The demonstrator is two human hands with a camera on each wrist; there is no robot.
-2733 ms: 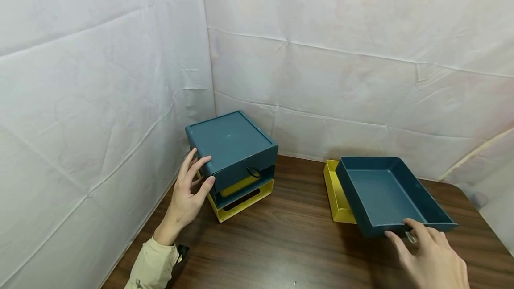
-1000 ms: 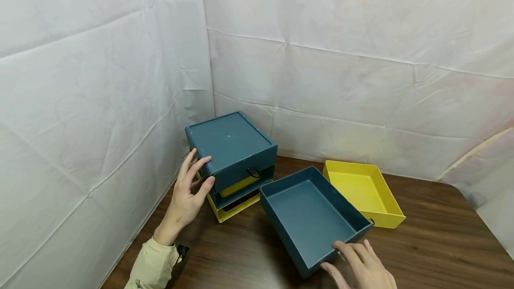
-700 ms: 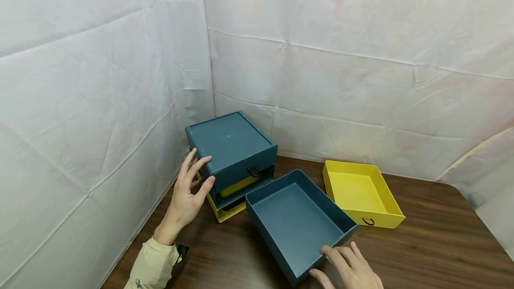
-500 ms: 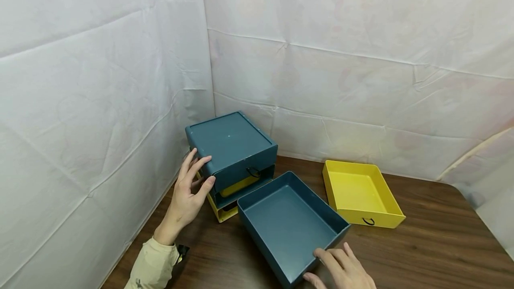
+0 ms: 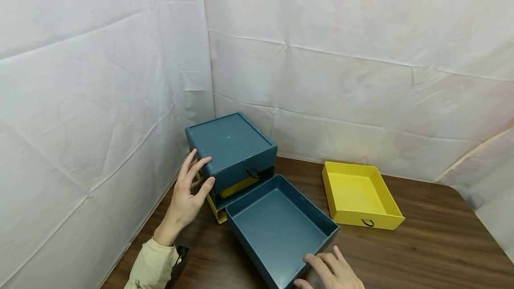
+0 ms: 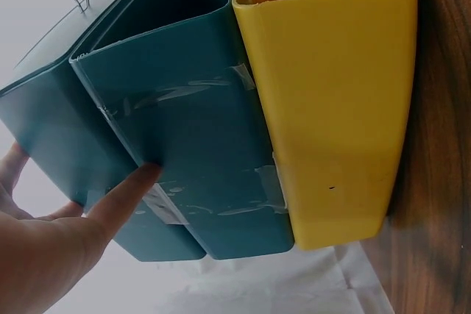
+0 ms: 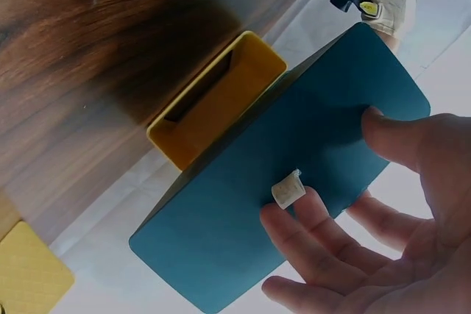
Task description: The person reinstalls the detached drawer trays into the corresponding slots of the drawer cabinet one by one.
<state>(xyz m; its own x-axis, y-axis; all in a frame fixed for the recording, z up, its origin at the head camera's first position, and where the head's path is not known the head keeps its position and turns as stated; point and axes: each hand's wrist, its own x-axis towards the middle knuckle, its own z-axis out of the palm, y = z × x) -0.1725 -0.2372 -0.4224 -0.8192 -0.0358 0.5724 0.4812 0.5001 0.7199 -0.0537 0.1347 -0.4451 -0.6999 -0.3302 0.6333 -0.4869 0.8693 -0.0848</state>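
Note:
A stack of drawer units [image 5: 230,139] stands at the wall corner: two teal ones above a yellow one [image 6: 331,108]. A black loop handle hangs on the top one's closed front. My left hand [image 5: 182,204] rests against the stack's near left side, fingers spread; in the left wrist view its fingertips touch the teal walls [image 6: 176,123]. My right hand [image 5: 335,273] grips a loose teal drawer [image 5: 281,231] by its front wall, thumb on one side. In the right wrist view that front carries a pale tab [image 7: 288,190] at my fingertips. The drawer's far end overlaps the stack's lower front.
A yellow drawer [image 5: 363,191] with a black loop handle sits on the wooden table [image 5: 433,222] to the right, near the back wall. White cloth walls [image 5: 100,101] border the table on the left and behind. A dark band [image 5: 182,253] shows at my left cuff.
My right hand has carried the teal drawer leftward from over the yellow drawer to the stack's front, uncovering the yellow drawer. My left hand has stayed on the stack.

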